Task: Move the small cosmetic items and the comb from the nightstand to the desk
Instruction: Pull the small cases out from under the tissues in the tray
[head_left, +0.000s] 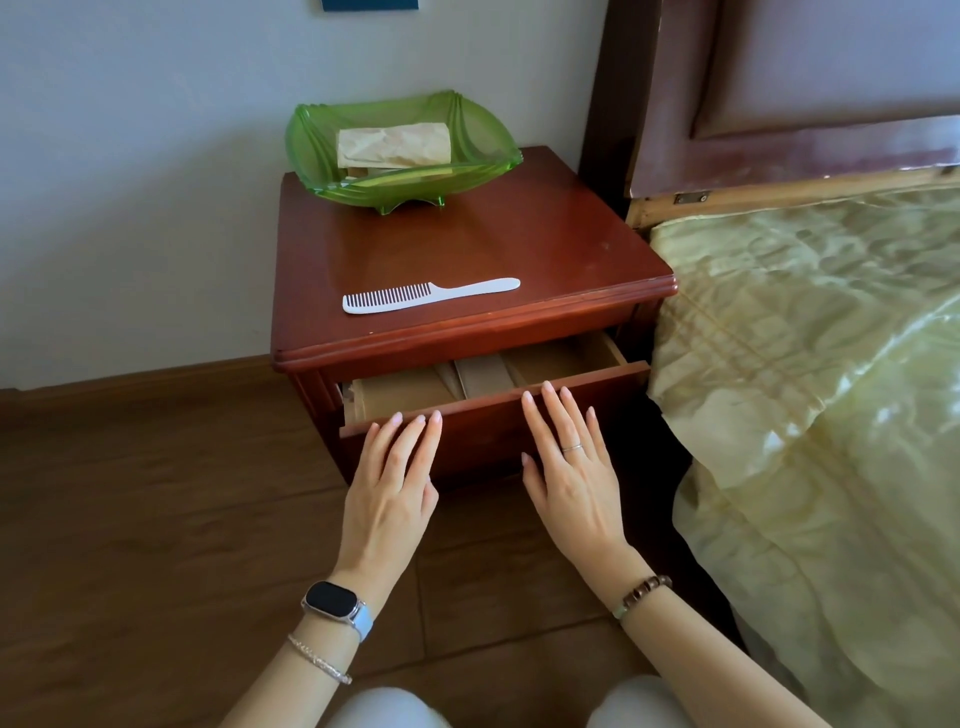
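A white comb (430, 295) lies flat near the front edge of the red-brown nightstand (545, 249). Behind it stands a green glass bowl (483, 140) holding paper-wrapped packets (393, 144). The top drawer (493, 415) is part-way out, with flat beige packets (483, 375) inside. My left hand (392, 483) rests flat, fingers spread, on the drawer front at its left. My right hand (566, 467), wearing a ring, lies flat on the drawer front a little to the right. Neither hand holds anything. The desk is out of view.
A bed with a pale green quilt (810, 374) stands close to the nightstand's right side, its dark headboard (779, 93) behind. A white wall (130, 182) runs behind and to the left. Wooden floor (156, 519) lies in front, and my knees (384, 709) show at the bottom.
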